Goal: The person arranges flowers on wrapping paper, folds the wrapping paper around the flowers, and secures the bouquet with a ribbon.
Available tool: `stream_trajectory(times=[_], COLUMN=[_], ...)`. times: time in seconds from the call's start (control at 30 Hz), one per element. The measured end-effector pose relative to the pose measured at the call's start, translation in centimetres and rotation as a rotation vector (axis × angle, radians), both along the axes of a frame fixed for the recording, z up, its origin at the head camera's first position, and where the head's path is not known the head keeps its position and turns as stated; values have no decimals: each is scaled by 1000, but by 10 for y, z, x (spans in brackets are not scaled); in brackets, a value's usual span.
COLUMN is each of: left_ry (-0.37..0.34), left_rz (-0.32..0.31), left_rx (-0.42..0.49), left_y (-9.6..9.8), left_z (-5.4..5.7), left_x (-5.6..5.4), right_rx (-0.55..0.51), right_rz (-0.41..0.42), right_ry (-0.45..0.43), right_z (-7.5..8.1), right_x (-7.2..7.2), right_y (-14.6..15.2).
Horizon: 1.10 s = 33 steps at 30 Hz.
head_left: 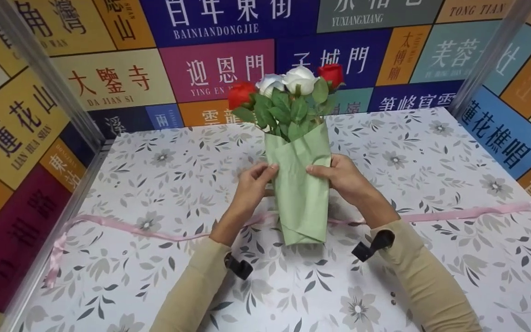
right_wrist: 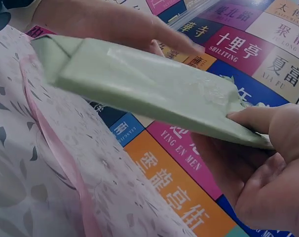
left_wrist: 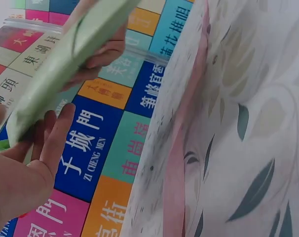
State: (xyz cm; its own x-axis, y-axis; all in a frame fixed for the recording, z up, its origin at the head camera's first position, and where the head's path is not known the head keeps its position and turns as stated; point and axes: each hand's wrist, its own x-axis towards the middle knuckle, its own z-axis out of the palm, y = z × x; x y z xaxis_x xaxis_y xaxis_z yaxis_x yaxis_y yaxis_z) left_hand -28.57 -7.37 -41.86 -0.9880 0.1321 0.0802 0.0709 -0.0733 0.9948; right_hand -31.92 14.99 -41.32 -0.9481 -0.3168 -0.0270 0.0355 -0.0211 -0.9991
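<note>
A bouquet of red and white roses [head_left: 300,80] with green leaves stands out of a pale green paper wrap [head_left: 303,193], folded over at its bottom end. My left hand [head_left: 254,184] pinches the wrap's left edge, thumb on the front face. On the other side my right hand [head_left: 346,177] grips the right edge, its thumb also across the front. The right wrist view shows the wrap [right_wrist: 139,89] held up off the table between both hands. Behind the bouquet a long pink ribbon [head_left: 468,214] runs across the table.
White cloth with grey flowers and leaves covers the table [head_left: 191,276]. The ribbon's left end [head_left: 56,258] curls at the left edge. Panels with colourful lettering [head_left: 219,69] rise behind and at both sides. A black strap [head_left: 374,245] hangs at the right cuff.
</note>
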Motion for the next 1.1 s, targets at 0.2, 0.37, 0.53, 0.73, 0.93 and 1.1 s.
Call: stream_trajectory(times=[0.2, 0.37, 0.53, 0.73, 0.93, 1.1], left_ry=[-82, -183, -264, -312, -268, -174], left_rz=[42, 50, 46, -30, -46, 35], left_rx=[-77, -136, -212, -297, -433, -634], left_y=[9, 9, 2, -4, -3, -2], left_z=[-6, -15, -30, -38, -40, -41], left_x=[-4, -6, -6, -3, -1, -2], right_rx=[119, 224, 257, 345, 534, 703], right_rz=[25, 63, 130, 160, 88, 38], right_ry=[-122, -206, -270, -281, -246, -187], right_z=[-4, -12, -24, -39, -41, -36], right_x=[1, 1, 1, 0, 1, 6], right_y=[13, 15, 13, 6, -2, -1])
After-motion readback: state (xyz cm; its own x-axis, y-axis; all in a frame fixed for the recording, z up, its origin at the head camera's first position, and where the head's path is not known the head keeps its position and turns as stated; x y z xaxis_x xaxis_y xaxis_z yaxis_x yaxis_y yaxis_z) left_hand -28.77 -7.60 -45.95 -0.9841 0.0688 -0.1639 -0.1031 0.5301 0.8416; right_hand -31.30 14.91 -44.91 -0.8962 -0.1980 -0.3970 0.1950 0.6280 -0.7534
